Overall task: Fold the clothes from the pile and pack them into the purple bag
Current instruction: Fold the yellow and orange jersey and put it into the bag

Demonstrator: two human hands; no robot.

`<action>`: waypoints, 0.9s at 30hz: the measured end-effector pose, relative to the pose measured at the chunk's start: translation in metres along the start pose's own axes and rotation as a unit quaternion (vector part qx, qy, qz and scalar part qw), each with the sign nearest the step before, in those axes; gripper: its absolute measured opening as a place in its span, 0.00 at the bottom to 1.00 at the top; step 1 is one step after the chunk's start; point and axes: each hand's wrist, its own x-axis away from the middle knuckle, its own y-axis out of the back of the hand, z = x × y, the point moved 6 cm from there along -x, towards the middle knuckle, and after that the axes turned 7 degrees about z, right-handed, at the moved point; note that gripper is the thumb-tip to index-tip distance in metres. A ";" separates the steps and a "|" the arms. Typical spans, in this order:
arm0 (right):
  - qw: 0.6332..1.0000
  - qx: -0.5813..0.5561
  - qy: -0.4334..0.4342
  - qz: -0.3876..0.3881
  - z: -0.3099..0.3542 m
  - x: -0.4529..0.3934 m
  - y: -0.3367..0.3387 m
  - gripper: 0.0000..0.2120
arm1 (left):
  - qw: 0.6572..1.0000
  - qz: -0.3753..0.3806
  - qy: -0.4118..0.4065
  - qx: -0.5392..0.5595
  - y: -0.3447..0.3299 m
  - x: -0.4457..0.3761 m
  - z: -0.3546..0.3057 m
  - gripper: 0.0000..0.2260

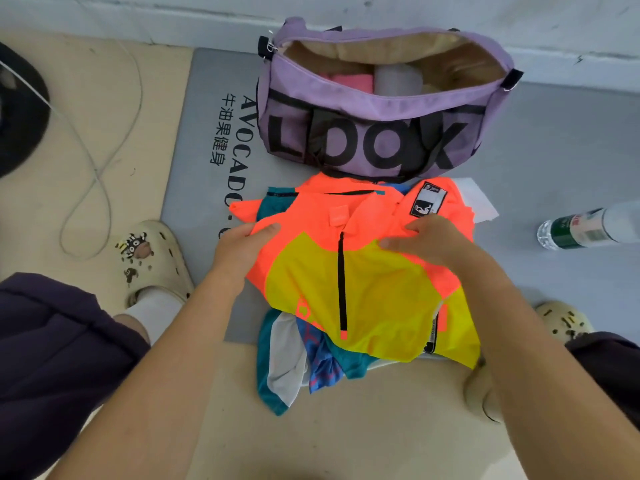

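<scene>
At the 9 o'clock edge of the view, a dark round object (17, 109) is seen, with a thin grey cable (104, 161) looped across the beige floor beside it. A cream clog (154, 258) with charms is located at 8 o'clock, worn over a white sock. The grey mat (204, 140), printed with the word AVOCADO, is laid from centre toward 3 o'clock. The left hand (242, 249) is positioned at the left edge of the orange and yellow jacket (363, 271); the edge is gripped, with the thumb on top and the fingers tucked beneath the fabric. The jacket is spread at the centre, on top of the pile of clothes (298, 358), of which teal, white and blue pieces are exposed at 6 o'clock. The purple bag (374, 133) stands open at 12 o'clock, just beyond the jacket, with a pink item (349, 83) and a grey item (398, 79) already inside. The right hand (433, 240) is laid on the jacket's upper right area, its fingers bent and bunching the fabric. A plastic bottle (585, 226) lies on its side at 3 o'clock. A second clog (562, 322) is visible at 4 o'clock.
</scene>
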 end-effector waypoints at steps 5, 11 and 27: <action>0.979 -0.184 0.074 -0.036 0.013 0.060 0.062 0.22 | 0.989 0.074 -0.093 -0.088 -0.012 0.036 -0.084 0.03; 0.915 -0.326 0.205 -0.119 0.075 0.179 0.155 0.17 | 0.942 0.049 -0.327 -0.064 -0.003 0.148 -0.253 0.01; 0.749 -0.331 0.482 -0.313 0.182 0.483 0.267 0.05 | 0.812 0.087 -0.575 0.049 0.065 0.449 -0.391 0.05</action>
